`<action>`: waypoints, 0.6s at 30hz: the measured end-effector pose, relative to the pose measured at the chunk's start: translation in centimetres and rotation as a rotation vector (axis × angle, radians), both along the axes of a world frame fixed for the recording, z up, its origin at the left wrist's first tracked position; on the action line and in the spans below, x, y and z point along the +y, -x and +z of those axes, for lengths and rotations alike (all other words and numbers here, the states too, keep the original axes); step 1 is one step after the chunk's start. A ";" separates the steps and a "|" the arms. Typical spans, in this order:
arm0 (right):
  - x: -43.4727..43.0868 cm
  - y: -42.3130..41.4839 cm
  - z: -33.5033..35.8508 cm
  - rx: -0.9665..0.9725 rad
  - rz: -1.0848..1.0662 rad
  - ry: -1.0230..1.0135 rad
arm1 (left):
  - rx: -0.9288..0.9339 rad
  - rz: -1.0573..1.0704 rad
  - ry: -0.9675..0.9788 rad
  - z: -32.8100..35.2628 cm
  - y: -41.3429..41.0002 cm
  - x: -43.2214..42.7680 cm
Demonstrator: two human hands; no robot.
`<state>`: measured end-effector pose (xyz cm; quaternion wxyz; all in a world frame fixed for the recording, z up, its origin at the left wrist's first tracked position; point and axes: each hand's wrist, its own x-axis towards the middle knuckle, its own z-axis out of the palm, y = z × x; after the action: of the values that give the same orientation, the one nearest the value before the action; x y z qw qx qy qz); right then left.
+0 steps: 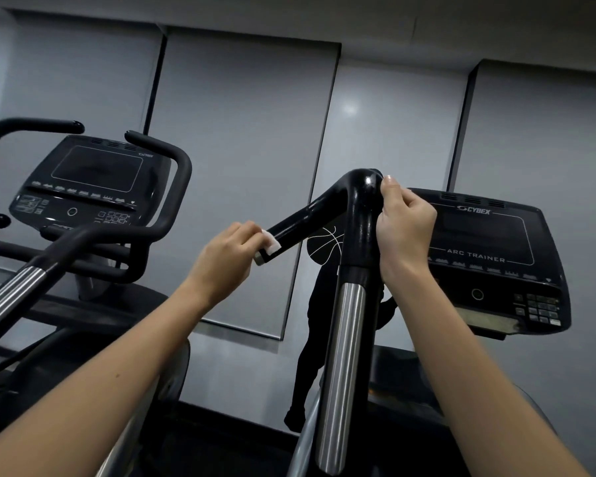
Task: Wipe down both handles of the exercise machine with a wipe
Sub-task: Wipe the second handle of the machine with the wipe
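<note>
While my left grip [227,259] pinches the small folded wipe [272,244] against the free end of the black handle [324,208], my right grip [405,228] curls round the same handle just below its bend. Its thumb lies up along the curve. The fingers of the left are bent and pressed together on the white wipe, which sits on the upper side of the handle, touching it just beside the grey end cap [263,259].

From the glossy bend at the top, one leg of the handle slopes down and to the left to that cap. The other leg drops toward me into a ribbed silver tube [341,356] that runs near and low between my forearms.

Just right of my right grip and farther off is the console [489,256], dark, marked CYBEX and ARC TRAINER, with a round button and a keypad along its near edge. To the far left a second console [83,180] sits framed by curved black bars. At the near left a second bar [11,297] with a ribbed silver stretch slants up to the right.

Behind everything are grey wall panels [241,132]. One of them shows a dark figure [324,304] with a basketball drawing on the chest, seen between the two legs of the handle.
</note>
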<state>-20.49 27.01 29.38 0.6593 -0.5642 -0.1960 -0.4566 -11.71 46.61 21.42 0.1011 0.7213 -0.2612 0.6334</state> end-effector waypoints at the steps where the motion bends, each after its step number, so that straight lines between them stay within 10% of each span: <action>1: 0.0 0.0 0.0 -0.001 0.000 -0.001 | 0.008 -0.014 0.054 0.3 0.1 0.0; 10: -0.1 -0.3 -0.2 0.000 0.028 0.004 | 0.713 -0.595 0.576 4.7 -0.7 -1.7; 18: -0.1 0.0 -0.2 0.003 0.023 0.014 | 0.891 -0.671 0.705 4.0 -1.9 0.2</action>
<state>-20.47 26.86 29.20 0.6610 -0.5671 -0.2049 -0.4467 -9.81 46.81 25.38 0.6218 0.7174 -0.1820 0.2561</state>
